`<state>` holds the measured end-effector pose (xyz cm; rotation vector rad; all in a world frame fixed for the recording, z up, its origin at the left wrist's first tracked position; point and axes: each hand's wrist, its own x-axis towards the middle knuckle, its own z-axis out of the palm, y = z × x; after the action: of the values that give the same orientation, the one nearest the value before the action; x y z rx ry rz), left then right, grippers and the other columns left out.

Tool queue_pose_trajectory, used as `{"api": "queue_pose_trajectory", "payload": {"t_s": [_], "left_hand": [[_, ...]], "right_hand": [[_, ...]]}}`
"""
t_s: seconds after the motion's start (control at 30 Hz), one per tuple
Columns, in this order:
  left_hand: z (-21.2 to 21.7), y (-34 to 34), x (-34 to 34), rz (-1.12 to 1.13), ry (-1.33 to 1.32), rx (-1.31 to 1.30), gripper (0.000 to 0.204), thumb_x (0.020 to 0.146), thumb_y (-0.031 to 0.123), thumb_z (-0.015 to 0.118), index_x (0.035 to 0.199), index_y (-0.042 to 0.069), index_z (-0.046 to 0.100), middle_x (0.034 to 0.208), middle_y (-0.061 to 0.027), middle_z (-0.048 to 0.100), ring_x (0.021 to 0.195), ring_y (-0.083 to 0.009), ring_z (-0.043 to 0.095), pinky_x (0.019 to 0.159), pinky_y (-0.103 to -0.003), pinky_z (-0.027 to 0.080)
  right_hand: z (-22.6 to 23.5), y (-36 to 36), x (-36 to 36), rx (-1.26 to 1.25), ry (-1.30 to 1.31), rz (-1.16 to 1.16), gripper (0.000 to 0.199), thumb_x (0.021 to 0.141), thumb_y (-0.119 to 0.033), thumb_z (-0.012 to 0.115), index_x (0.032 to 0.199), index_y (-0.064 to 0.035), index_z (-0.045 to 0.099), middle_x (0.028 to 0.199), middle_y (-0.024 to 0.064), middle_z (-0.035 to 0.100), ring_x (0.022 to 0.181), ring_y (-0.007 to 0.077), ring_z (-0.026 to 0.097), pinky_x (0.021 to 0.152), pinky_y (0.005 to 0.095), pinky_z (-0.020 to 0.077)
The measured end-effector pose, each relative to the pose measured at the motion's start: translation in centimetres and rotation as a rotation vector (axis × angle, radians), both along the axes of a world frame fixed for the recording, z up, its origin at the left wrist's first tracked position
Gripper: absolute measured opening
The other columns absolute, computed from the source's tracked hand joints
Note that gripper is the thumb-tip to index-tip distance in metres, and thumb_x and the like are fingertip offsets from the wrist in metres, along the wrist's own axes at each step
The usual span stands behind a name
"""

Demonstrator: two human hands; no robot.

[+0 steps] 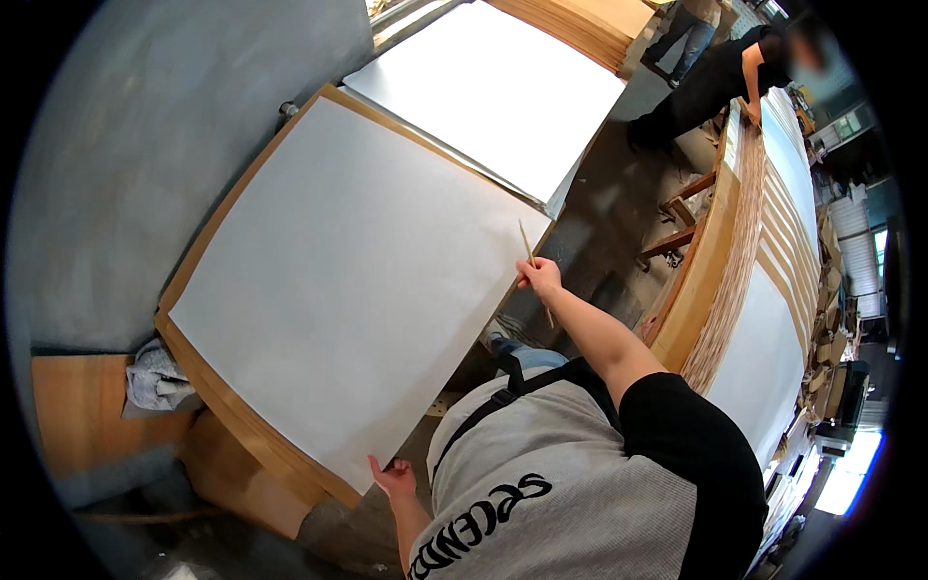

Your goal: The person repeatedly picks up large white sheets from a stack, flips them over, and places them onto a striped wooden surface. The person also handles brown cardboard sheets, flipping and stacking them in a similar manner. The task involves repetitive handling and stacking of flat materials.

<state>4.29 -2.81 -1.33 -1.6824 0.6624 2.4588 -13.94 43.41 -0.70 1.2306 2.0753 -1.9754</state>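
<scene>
A large white sheet (338, 271) lies flat on a stack of brown boards (237, 425) in front of me. My right hand (541, 275) is closed round a thin wooden stick (527, 242) at the sheet's right edge. The stick slants, one end above the sheet and the other sticking out below my fist. Close to the sheet's near corner is my left hand (394, 478), palm partly up, one digit stretched out and the others loosely curled. I see nothing held in it; whether it touches the sheet's edge I cannot tell.
Beyond lies a second white sheet stack (493, 92), with brown boards (580, 34) behind it. A grey wall (184, 164) stands at left, near a grey cloth (158, 375). At right, a person in black (710, 87) leans over a long board stack (739, 242); another person (686, 39) stands farther back.
</scene>
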Motion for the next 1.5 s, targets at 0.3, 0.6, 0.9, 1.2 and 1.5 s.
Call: {"api": "queue_pose_trajectory", "payload": {"t_s": [0.3, 0.6, 0.9, 1.2, 1.5], "left_hand": [[0.6, 0.2, -0.8, -0.105, -0.040, -0.195, 0.030, 0.082, 0.039, 0.049, 0.083, 0.009, 0.050, 0.053, -0.0021, 0.038, 0.041, -0.0136, 0.030, 0.041, -0.026, 0.026], [3.3, -1.5, -0.6, -0.136, -0.071, -0.259, 0.029, 0.084, 0.037, 0.047, 0.077, 0.009, 0.048, 0.054, -0.0028, 0.038, 0.042, -0.0141, 0.030, 0.041, -0.026, 0.026], [19.4, 1.1, -13.3, -0.234, 0.317, -0.757, 0.028, 0.083, 0.030, 0.049, 0.094, 0.005, 0.050, 0.079, -0.0070, 0.050, 0.064, -0.0164, 0.047, 0.058, -0.026, 0.039], [37.9, 6.4, -34.8, -0.200, 1.024, -1.467, 0.039, 0.079, 0.031, 0.055, 0.101, -0.002, 0.052, 0.098, -0.0144, 0.054, 0.082, -0.0219, 0.053, 0.071, -0.029, 0.045], [55.1, 31.0, -37.0, -0.550, 1.961, -0.662, 0.048, 0.078, 0.032, 0.053, 0.109, -0.003, 0.044, 0.103, -0.0176, 0.051, 0.082, -0.0269, 0.054, 0.065, -0.035, 0.047]], "right_hand": [[0.7, 1.2, 0.0, -0.141, 0.077, 0.069, 0.020, 0.075, -0.017, 0.062, 0.070, 0.0006, 0.055, 0.061, 0.0076, 0.057, 0.046, 0.0125, 0.053, 0.046, 0.0241, 0.0452], [1.8, 1.6, -1.3, -0.383, -0.014, 0.208, 0.035, 0.073, -0.038, 0.062, 0.066, -0.0048, 0.055, 0.055, 0.0043, 0.056, 0.041, 0.0085, 0.049, 0.039, 0.0212, 0.0342], [3.4, 1.6, -3.8, -0.253, -0.043, 0.463, 0.034, 0.078, -0.029, 0.054, 0.058, -0.0015, 0.055, 0.053, 0.0053, 0.056, 0.043, 0.0113, 0.052, 0.041, 0.0238, 0.0418], [17.1, 9.3, -0.9, -0.521, 0.242, 0.201, 0.017, 0.076, -0.019, 0.052, 0.071, -0.0025, 0.055, 0.061, 0.0057, 0.057, 0.060, 0.0152, 0.062, 0.034, 0.0173, 0.0253], [36.9, 14.4, 13.9, -0.294, 0.553, -0.275, 0.014, 0.076, -0.014, 0.049, 0.073, -0.0005, 0.048, 0.061, 0.0105, 0.055, 0.069, 0.0269, 0.063, 0.030, 0.0173, 0.0234]]}}
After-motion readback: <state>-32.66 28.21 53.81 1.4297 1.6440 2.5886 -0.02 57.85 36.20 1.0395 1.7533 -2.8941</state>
